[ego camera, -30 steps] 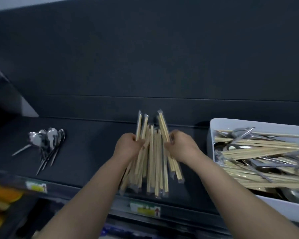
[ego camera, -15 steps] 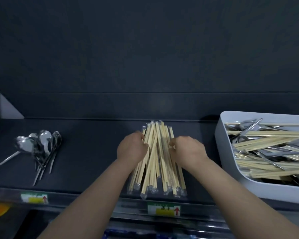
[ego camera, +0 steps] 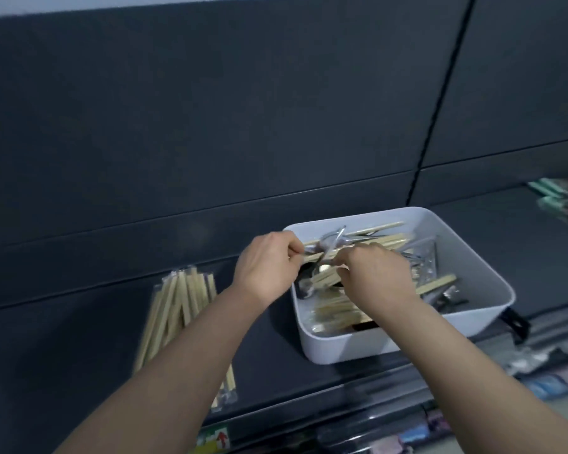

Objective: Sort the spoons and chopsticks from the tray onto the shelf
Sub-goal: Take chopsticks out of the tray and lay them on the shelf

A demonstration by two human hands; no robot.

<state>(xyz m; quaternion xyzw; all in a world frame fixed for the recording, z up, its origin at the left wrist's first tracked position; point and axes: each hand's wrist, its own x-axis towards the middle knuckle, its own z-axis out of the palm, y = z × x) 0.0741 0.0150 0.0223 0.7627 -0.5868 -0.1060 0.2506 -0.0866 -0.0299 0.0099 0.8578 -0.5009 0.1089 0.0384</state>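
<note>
Both hands down inside white tray (ego camera: 341, 350), at right on dark shelf (ego camera: 63, 339).

Left hand (ego camera: 266, 268): at tray's left rim, fingers curled, thumb and forefinger pinching near ends of loose chopsticks (ego camera: 387, 239). Spoon (ego camera: 335, 239) handle crossing same spot; blurred, so pinch on chopsticks judged likely, not certain.

Right hand (ego camera: 379, 276): over tray's middle, fingers curled round a few more of those chopsticks, fingertips tucked under.

Tray contents: mixed chopsticks and spoons, tangled, mostly crosswise, long axis left to right, ends toward left hand.

Sorted pile (ego camera: 174, 309): wrapped chopsticks flat on shelf, left of tray and apart from it, long axis front to back, partly hidden behind left forearm.

Key relation: pile lies left of both hands, left hand the nearer. Held sticks run across, pile runs away from body. Probably calls for a carry leftward over tray's left rim plus roughly a quarter turn to lay sticks parallel with pile.

Risk, as judged: spoon handle snagging among sticks on lift-out.

No sorted spoons in view.
</note>
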